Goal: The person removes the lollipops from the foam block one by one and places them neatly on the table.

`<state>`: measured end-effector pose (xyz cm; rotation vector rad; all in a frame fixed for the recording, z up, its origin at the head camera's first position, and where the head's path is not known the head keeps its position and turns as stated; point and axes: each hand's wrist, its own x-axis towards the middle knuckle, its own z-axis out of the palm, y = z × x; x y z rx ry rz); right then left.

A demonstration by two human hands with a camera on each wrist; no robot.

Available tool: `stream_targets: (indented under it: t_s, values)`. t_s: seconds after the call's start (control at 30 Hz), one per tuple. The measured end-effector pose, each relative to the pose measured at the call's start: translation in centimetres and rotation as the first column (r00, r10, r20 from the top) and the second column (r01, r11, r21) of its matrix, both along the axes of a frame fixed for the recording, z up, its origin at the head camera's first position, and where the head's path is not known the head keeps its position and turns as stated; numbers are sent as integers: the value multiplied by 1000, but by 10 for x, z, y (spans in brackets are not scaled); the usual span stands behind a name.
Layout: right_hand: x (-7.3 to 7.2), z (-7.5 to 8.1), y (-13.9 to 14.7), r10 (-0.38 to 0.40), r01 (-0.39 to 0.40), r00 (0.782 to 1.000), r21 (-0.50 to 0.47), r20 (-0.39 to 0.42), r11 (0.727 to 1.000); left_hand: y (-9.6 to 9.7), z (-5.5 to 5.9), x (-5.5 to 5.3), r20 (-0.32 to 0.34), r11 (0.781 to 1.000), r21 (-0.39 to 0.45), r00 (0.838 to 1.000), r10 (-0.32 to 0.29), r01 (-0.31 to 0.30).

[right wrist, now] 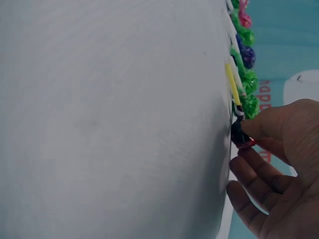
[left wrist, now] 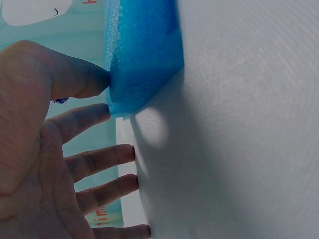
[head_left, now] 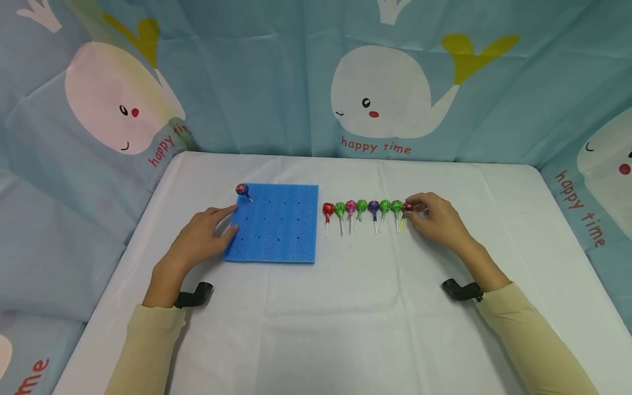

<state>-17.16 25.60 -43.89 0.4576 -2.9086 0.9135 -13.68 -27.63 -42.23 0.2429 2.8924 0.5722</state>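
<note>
A blue foam board (head_left: 276,236) with rows of small holes lies left of the middle of the table. One lollipop (head_left: 242,189) in a red and dark blue wrapper stands tilted by its stick in the board's far left hole. My left hand (head_left: 199,236) touches the board's left edge with thumb and forefinger, its other fingers spread in the left wrist view. At the right end of a row of lollipops, my right hand (head_left: 439,219) pinches the head of a dark and red-wrapped lollipop (right wrist: 240,134) with a yellow stick between thumb and fingers.
Right of the board lie several lollipops side by side, sticks toward me: a red lollipop (head_left: 328,209), a pink lollipop (head_left: 350,206), a dark blue lollipop (head_left: 373,206) and several green ones. White cloth (head_left: 336,318) covers the table. A blue whale-print curtain (head_left: 266,99) hangs behind it.
</note>
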Motion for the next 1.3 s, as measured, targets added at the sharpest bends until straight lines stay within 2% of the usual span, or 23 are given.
stream_targets:
  t_s: [0.37, 0.67, 1.3]
  values:
    - [-1, 3, -6, -16, 16, 1000, 32, -12, 999, -2, -1, 0, -3, 1000, 0, 1000, -5, 5]
    - [-3, 9, -17, 6, -6, 999, -6, -50, 1000, -2, -1, 0, -6, 1000, -5, 1000, -2, 2]
    - [-9, 23, -69, 67, -70, 996, -57, -52, 996, -2, -1, 0, 2, 1000, -2, 1000, 4, -4]
